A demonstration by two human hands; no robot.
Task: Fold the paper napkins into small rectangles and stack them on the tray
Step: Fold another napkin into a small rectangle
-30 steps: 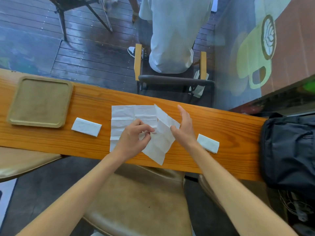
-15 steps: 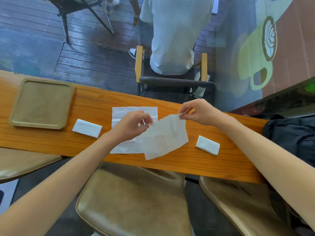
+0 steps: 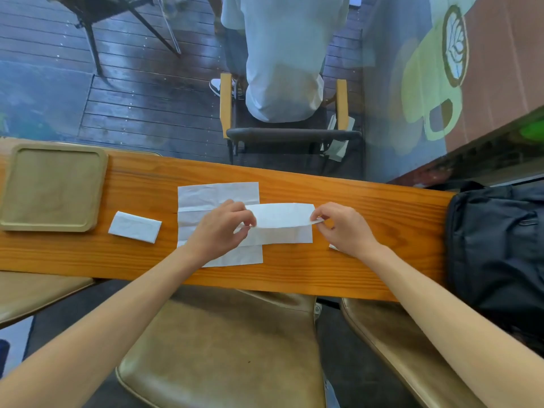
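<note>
Napkin (image 3: pixel 279 223) folded into a long strip: your left hand (image 3: pixel 219 231) pinches its left end, your right hand (image 3: pixel 346 228) its right, over the surface (image 3: pixel 368 260). Folded rectangle (image 3: pixel 134 227) lies beside the tray (image 3: pixel 53 187).

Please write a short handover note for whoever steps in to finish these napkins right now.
Left hand: pinching the left end of the half-folded napkin.
Right hand: pinching its right end; both grips keep it just over the counter.
An unfolded napkin lies flat underneath.
Done: one folded rectangle sits on the counter beside the tray; a second is mostly hidden behind the right wrist.
Left: finish this fold, fold the flat sheet, then stack them all on the tray, which holds nothing yet.
</note>
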